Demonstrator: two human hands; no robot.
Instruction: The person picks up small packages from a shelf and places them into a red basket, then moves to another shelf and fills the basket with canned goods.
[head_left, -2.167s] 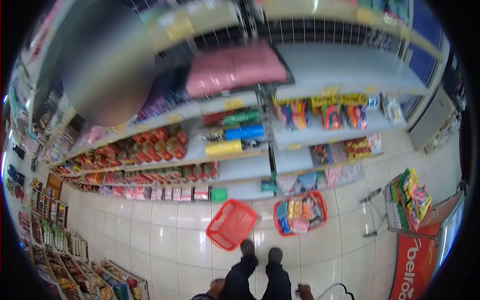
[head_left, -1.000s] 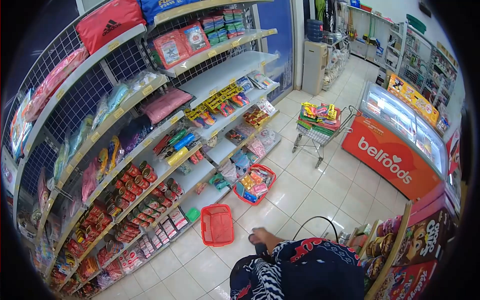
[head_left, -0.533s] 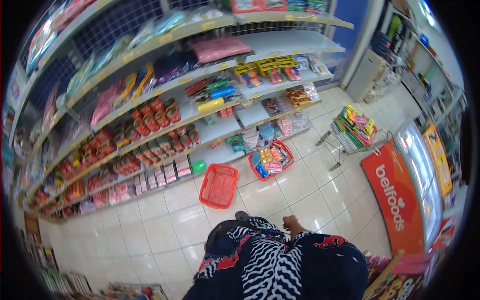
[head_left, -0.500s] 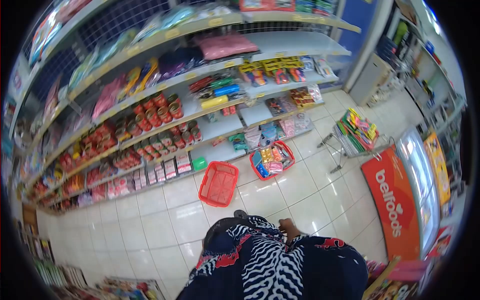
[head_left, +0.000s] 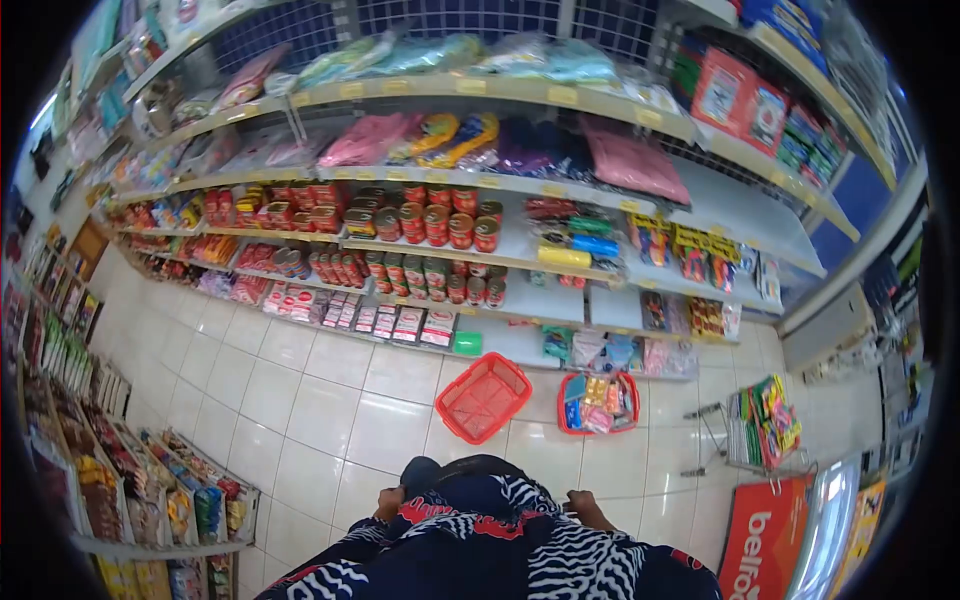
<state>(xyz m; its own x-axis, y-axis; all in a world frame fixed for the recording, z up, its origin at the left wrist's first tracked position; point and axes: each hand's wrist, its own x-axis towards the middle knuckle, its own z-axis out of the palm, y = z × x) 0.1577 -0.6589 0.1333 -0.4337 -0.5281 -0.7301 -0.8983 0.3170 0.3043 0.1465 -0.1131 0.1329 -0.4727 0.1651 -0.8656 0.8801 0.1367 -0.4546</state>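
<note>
My left hand [head_left: 390, 503] hangs low at my side, beside a dark rounded shape [head_left: 420, 472] that may be a shoe. Its fingers are too small and partly hidden to read. My right hand [head_left: 582, 505] hangs on the other side, fingers loosely curled, with nothing visible in it. On the floor ahead stands a red plastic basket [head_left: 441, 400] with nothing seen inside. To its right, a second red basket [head_left: 634, 422] holds several packaged goods [head_left: 600, 397]. Neither hand touches a basket.
Long shelves ahead carry cans [head_left: 436, 222], boxes [head_left: 400, 325], bagged textiles [head_left: 370, 140] and a green container [head_left: 467, 343]. A cart [head_left: 742, 425] with colourful packs stands right, near a red freezer [head_left: 765, 540]. Another stocked shelf [head_left: 180, 548] borders the left.
My view has swung left, showing more of the left aisle, while baskets and cart appear farther right. My left hand has come into view; my right hand still hangs low.
</note>
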